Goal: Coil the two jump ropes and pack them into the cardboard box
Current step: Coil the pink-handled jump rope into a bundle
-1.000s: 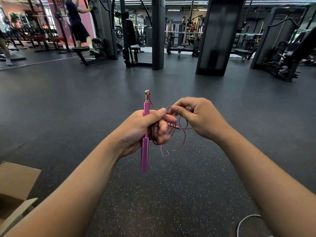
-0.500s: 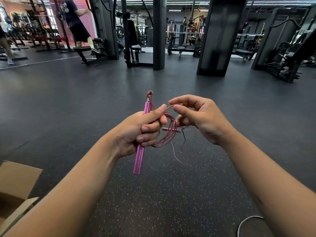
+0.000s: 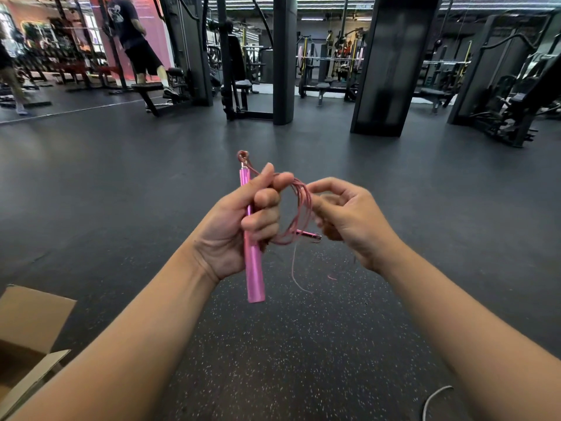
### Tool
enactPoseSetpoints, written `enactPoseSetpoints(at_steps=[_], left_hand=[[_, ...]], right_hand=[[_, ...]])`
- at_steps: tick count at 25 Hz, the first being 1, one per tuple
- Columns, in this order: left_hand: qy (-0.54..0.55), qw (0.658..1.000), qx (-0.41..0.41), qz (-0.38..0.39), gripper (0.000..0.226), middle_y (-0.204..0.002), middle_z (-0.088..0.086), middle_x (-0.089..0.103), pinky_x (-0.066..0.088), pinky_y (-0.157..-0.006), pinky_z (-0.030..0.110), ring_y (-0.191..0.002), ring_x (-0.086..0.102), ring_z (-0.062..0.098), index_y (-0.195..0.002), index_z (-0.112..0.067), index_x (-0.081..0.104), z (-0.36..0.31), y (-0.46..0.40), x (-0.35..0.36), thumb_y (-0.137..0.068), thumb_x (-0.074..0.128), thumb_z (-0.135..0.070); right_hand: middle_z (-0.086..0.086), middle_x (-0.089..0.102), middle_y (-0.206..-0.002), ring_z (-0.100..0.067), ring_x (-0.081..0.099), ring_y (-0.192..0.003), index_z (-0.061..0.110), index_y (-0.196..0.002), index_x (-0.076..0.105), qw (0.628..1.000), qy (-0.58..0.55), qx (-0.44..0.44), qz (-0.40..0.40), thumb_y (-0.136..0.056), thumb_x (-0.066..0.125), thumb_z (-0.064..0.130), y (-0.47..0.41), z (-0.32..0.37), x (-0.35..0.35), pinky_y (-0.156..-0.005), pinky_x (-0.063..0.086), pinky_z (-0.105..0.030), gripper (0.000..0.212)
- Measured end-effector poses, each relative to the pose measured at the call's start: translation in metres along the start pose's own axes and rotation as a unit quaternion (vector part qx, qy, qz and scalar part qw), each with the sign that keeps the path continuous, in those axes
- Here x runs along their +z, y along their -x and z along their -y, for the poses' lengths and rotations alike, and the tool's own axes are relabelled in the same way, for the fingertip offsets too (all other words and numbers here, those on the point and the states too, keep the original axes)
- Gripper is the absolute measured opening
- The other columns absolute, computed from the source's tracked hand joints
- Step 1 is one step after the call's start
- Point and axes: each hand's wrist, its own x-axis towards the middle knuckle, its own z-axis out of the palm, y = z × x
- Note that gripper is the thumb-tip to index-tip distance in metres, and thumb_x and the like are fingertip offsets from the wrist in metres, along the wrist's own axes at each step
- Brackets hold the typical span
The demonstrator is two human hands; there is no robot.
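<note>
Right now your left hand (image 3: 243, 220) grips the pink handle (image 3: 253, 268) of the pink jump rope (image 3: 299, 208), held up above the dark floor (image 3: 303, 344). Its thin cord loops beside your fingers. Your right hand (image 3: 349, 217) pinches the cord just beside the loops. The cardboard box (image 3: 27, 323) sits open at the bottom left. A white rope (image 3: 434, 396) lies near your right arm.
</note>
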Motion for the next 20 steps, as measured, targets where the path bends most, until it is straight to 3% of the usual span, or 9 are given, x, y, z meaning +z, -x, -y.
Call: enactPoseSetpoints(at_steps=[3, 5, 8, 11, 14, 17, 20], left_hand=[[0.094, 0.990, 0.082, -0.064, 0.032, -0.070, -0.005, 0.075, 0.052, -0.044, 0.013, -0.050, 0.069, 0.004, -0.109, -0.001, 0.070, 0.004, -0.007, 0.003, -0.096, 0.051, -0.025], [0.093, 0.982, 0.137, -0.091, 0.035, -0.085, 0.001, 0.080, 0.060, -0.057, 0.017, -0.067, 0.077, 0.008, -0.112, 0.003, 0.068, 0.001, -0.012, -0.004, -0.104, 0.046, -0.023], [-0.007, 0.969, 0.191, -0.157, 0.042, -0.113, 0.009, 0.077, 0.062, -0.071, 0.023, -0.088, 0.078, 0.015, -0.127, 0.008, 0.062, -0.004, -0.015, -0.017, -0.109, 0.041, -0.023], [-0.114, 0.952, 0.191, -0.209, 0.041, -0.124, 0.017, 0.073, 0.063, -0.077, 0.030, -0.095, 0.078, 0.023, -0.138, 0.012, 0.048, -0.001, -0.016, -0.025, -0.109, 0.043, -0.017], [-0.275, 0.924, 0.146, -0.224, 0.034, -0.113, 0.013, 0.078, 0.064, -0.077, 0.033, -0.090, 0.078, 0.025, -0.132, 0.008, 0.053, -0.002, -0.014, -0.029, -0.109, 0.046, -0.016], [-0.414, 0.880, 0.102, -0.207, 0.028, -0.092, 0.007, 0.081, 0.065, -0.078, 0.036, -0.081, 0.079, 0.023, -0.120, 0.004, 0.064, -0.002, -0.008, -0.029, -0.109, 0.047, -0.016], [-0.456, 0.876, 0.028, -0.158, 0.031, -0.094, 0.018, 0.080, 0.062, -0.075, 0.034, -0.081, 0.078, 0.027, -0.111, 0.004, 0.065, 0.005, -0.004, -0.022, -0.110, 0.043, -0.018]], right_hand=[[-0.001, 0.049, -0.049, -0.016, 0.037, -0.041, 0.024, -0.103, 0.072, 0.995, 0.044, 0.034, 0.078, -0.100, 0.067, 0.021, 0.005, -0.001, 0.017, -0.041, 0.029, -0.022, 0.007], [-0.002, 0.053, -0.053, -0.018, 0.040, -0.039, 0.036, -0.113, 0.070, 0.985, 0.087, 0.063, 0.133, -0.104, 0.061, 0.018, 0.011, 0.003, 0.024, -0.042, 0.031, -0.024, 0.022], [-0.006, 0.063, -0.070, -0.013, 0.035, -0.039, 0.039, -0.138, 0.060, 0.964, 0.124, 0.091, 0.218, -0.106, 0.050, 0.008, 0.018, 0.008, 0.030, -0.040, 0.027, -0.022, 0.046], [0.002, 0.072, -0.074, -0.010, 0.049, -0.054, 0.029, -0.150, 0.051, 0.928, 0.278, 0.023, 0.248, -0.104, 0.050, 0.005, 0.018, 0.016, 0.035, -0.055, 0.043, -0.029, 0.052], [0.008, 0.076, -0.077, -0.007, 0.062, -0.071, 0.030, -0.141, 0.055, 0.873, 0.437, -0.055, 0.212, -0.102, 0.052, 0.014, 0.018, 0.025, 0.034, -0.076, 0.049, -0.030, 0.042], [0.006, 0.067, -0.068, -0.008, 0.056, -0.059, 0.031, -0.118, 0.061, 0.880, 0.449, -0.096, 0.124, -0.101, 0.057, 0.022, 0.014, 0.037, 0.019, -0.067, 0.050, -0.033, 0.020], [0.007, 0.061, -0.065, -0.008, 0.052, -0.055, 0.029, -0.104, 0.073, 0.876, 0.460, -0.121, 0.087, -0.099, 0.066, 0.024, 0.009, 0.048, 0.001, -0.056, 0.042, -0.021, 0.010]])
